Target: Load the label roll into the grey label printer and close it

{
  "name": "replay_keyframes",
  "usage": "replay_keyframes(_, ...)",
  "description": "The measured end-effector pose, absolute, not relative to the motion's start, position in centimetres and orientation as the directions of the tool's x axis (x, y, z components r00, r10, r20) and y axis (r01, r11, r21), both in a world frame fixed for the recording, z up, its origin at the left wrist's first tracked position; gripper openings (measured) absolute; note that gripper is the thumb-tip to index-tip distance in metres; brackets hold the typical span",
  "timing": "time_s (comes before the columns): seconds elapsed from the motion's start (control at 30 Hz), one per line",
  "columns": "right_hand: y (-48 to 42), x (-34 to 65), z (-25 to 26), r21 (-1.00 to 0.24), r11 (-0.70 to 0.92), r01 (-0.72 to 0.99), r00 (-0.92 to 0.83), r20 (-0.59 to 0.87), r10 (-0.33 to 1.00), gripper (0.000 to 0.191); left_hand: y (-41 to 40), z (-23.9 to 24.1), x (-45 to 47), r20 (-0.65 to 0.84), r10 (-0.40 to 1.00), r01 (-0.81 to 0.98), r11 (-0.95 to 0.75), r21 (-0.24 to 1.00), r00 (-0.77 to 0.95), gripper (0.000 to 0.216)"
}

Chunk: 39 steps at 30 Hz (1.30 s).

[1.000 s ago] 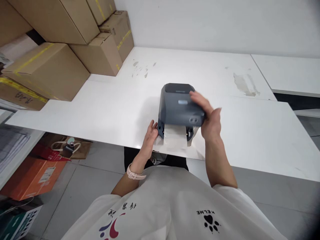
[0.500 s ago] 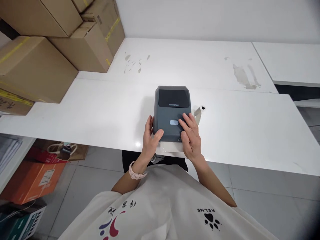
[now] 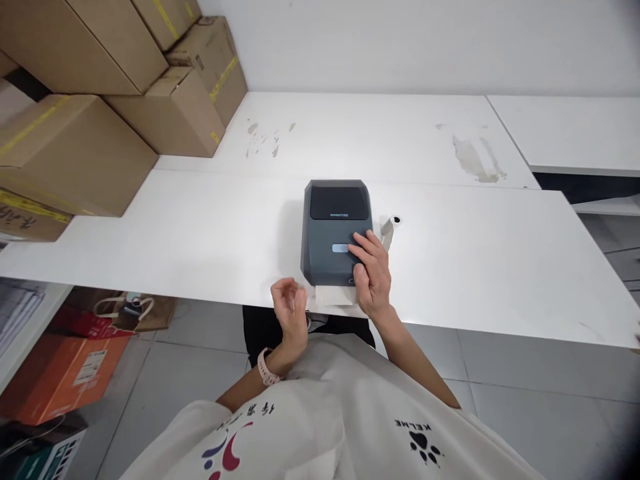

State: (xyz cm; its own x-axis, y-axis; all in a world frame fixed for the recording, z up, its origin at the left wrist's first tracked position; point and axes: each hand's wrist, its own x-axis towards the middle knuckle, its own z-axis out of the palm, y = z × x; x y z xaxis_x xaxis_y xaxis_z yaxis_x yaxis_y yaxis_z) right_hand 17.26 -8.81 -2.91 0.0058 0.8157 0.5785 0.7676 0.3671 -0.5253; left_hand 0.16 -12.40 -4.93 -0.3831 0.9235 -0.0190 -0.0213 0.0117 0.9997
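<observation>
Rested the right hand (image 3: 373, 277), loosely spread, on the printer (image 3: 327, 233); held the left hand (image 3: 291, 317) curled beside the paper strip (image 3: 330, 295), couldn't tell if pinching; saw a white roll (image 3: 387, 230) just beyond the right hand, boxes (image 3: 75, 153) well left.

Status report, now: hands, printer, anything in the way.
Right hand resting on printer, front right; left hand off it, curled near front left corner. Printer looks closed, white strip protruding at front. Curled white paper close by its right side.
</observation>
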Motion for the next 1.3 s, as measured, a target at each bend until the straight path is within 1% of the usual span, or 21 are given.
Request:
replay_keyframes(0.03, -8.8, 17.2, -2.8, -0.537, 0.376, 0.755, 0.014, 0.587, 0.81, 0.053, -13.1, -5.0, 0.1, -0.044, 0.937, -0.03, 0.035, 0.999, -0.347, 0.034)
replay_keyframes(0.07, -8.9, 17.1, -2.7, -0.548, 0.382, 0.744, 0.022, 0.591, 0.806, 0.052, -13.5, -4.9, 0.2, -0.089, 0.961, -0.044, 0.081, 0.996, -0.26, 0.036)
replay_keyframes(0.1, -8.9, 17.0, -2.7, -0.558, 0.381, 0.737, 0.027, 0.588, 0.809, 0.052, -13.7, -4.6, 0.3, -0.153, 0.979, -0.06, 0.146, 0.987, -0.135, 0.042)
replay_keyframes(0.17, -8.9, 17.0, -2.6, -0.57, 0.365, 0.736, 0.035, 0.57, 0.821, 0.051, -13.6, -3.7, 0.6, -0.278, 0.957, -0.084, 0.284, 0.955, 0.085, 0.048)
replay_keyframes(0.23, -9.0, 17.0, -2.6, -0.575, 0.35, 0.739, 0.038, 0.555, 0.831, 0.051, -13.1, -2.8, 0.8, -0.341, 0.926, -0.106, 0.36, 0.927, 0.159, 0.05)
replay_keyframes(0.33, -9.1, 17.2, -2.1, -0.539, 0.36, 0.761, 0.006, 0.561, 0.828, 0.046, -12.8, -2.3, 0.6, -0.338, 0.932, -0.096, 0.351, 0.931, 0.133, 0.046)
replay_keyframes(0.47, -9.1, 17.6, -0.9, -0.401, 0.318, 0.859, -0.078, 0.511, 0.856, 0.037, -13.0, -2.8, -0.4, -0.252, 0.964, -0.019, 0.254, 0.967, 0.084, 0.049)
replay_keyframes(0.57, -8.8, 17.7, -0.4, -0.331, 0.296, 0.896, -0.088, 0.521, 0.849, 0.028, -12.5, -3.1, -1.2, -0.082, 0.993, -0.002, 0.082, 0.997, -0.088, 0.042)
replay_keyframes(0.63, -8.7, 17.7, -0.6, -0.336, 0.325, 0.884, -0.089, 0.562, 0.823, 0.024, -11.9, -3.1, -1.4, 0.055, 0.974, 0.03, -0.049, 0.998, -0.222, 0.032)
replay_keyframes(0.67, -8.7, 17.7, -0.8, -0.354, 0.341, 0.871, -0.088, 0.57, 0.817, 0.024, -11.5, -3.1, -1.4, 0.101, 0.961, 0.055, -0.09, 0.994, -0.259, 0.029)
replay_keyframes(0.7, -8.8, 17.7, -1.0, -0.382, 0.353, 0.854, -0.085, 0.567, 0.819, 0.026, -11.2, -3.1, -1.4, 0.122, 0.957, 0.08, -0.104, 0.991, -0.264, 0.032)
replay_keyframes(0.73, -9.0, 17.7, -1.3, -0.417, 0.358, 0.835, -0.077, 0.557, 0.827, 0.029, -10.9, -3.1, -1.3, 0.116, 0.964, 0.098, -0.094, 0.991, -0.238, 0.039)
replay_keyframes(0.8, -9.6, 17.6, -2.0, -0.506, 0.35, 0.789, -0.03, 0.536, 0.844, 0.04, -10.7, -3.0, -1.1, 0.064, 0.99, 0.117, -0.049, 0.992, -0.126, 0.054)
replay_keyframes(0.87, -10.4, 17.4, -2.6, -0.597, 0.338, 0.728, 0.036, 0.525, 0.85, 0.052, -10.6, -3.0, -1.0, 0.042, 0.998, 0.135, -0.037, 0.99, -0.037, 0.059)
replay_keyframes(0.97, -11.3, 17.1, -3.1, -0.713, 0.327, 0.62, 0.113, 0.494, 0.862, 0.065, -10.5, -3.1, -1.1, 0.091, 0.996, 0.15, -0.087, 0.985, -0.021, 0.059)
replay_keyframes(1.1, -11.8, 17.1, -2.8, -0.838, 0.307, 0.45, 0.154, 0.412, 0.898, 0.065, -10.1, -3.4, -1.3, 0.126, 0.99, 0.105, -0.118, 0.987, -0.067, 0.054)
replay_keyframes(1.2, -11.6, 17.7, -2.7, -0.878, 0.334, 0.343, 0.141, 0.4, 0.906, 0.064, -9.8, -3.2, -1.3, 0.136, 0.987, 0.07, -0.13, 0.989, -0.091, 0.051)
replay_keyframes(1.3, -10.4, 18.6, -2.3, -0.847, 0.414, 0.334, 0.125, 0.475, 0.871, 0.063, -8.8, -2.0, -1.2, 0.226, 0.97, 0.059, -0.222, 0.973, -0.086, 0.051)
